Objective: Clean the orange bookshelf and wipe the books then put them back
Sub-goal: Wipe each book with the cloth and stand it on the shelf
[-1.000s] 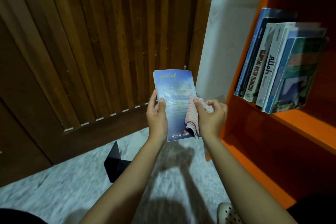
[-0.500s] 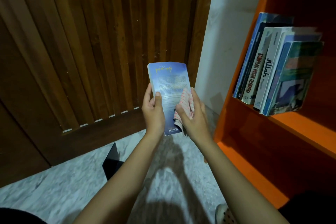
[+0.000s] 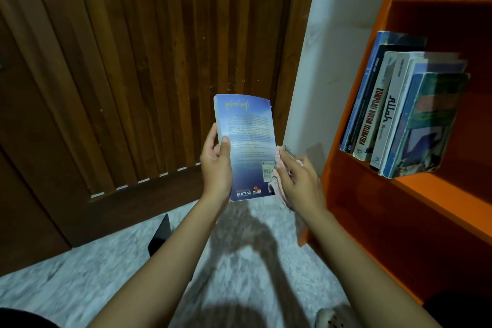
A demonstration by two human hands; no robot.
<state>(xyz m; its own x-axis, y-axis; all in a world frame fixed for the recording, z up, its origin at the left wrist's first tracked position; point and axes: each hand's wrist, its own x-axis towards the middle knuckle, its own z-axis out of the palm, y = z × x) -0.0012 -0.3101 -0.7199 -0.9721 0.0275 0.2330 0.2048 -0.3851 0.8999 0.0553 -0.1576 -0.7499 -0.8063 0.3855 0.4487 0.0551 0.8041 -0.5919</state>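
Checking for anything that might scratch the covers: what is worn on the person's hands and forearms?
Nothing shows. The left hand and right hand are bare: no gloves, rings, watch or bracelets in view. The left forearm and right forearm are uncovered down to the picture's lower edge, so no sleeves appear.

Row of leaning books point(image 3: 394, 114) on a board of the orange bookshelf point(image 3: 439, 194), black bookend point(image 3: 159, 231) on the marbled floor point(image 3: 80, 287)
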